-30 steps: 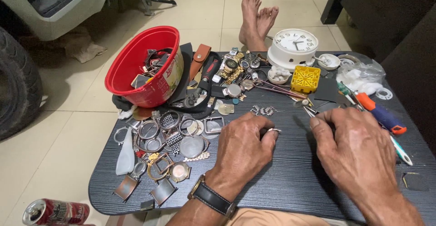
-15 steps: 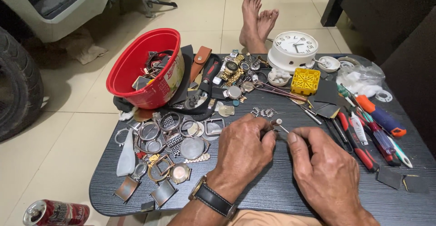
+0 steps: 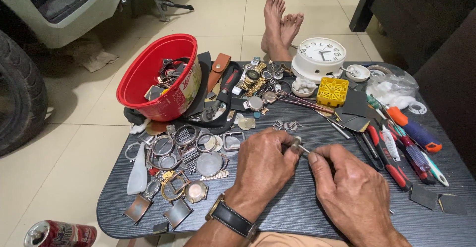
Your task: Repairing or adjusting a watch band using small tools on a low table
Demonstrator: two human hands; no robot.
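Observation:
My left hand [image 3: 265, 165], with a dark wristwatch on its wrist, rests on the black striped table [image 3: 302, 212] and pinches a small metal watch part [image 3: 296, 143] at its fingertips. My right hand [image 3: 349, 190] lies just to the right and grips a thin metal tool [image 3: 305, 151] whose tip meets that part. Loose watch cases and rings [image 3: 186, 150] lie to the left of my left hand. A few small metal links [image 3: 285, 125] sit just beyond the hands.
A red plastic tub [image 3: 148, 73] of watch bits stands at the back left. At the back stand a white clock [image 3: 322, 56] and a yellow tray [image 3: 332, 92]. Screwdrivers and pliers [image 3: 401, 148] lie right. A drink can [image 3: 59, 233] and bare feet [image 3: 280, 24] are on the floor.
My right hand has moved left from the tools at the right and closed in on my left hand, bringing the thin tool to the small part. My left hand has stayed put.

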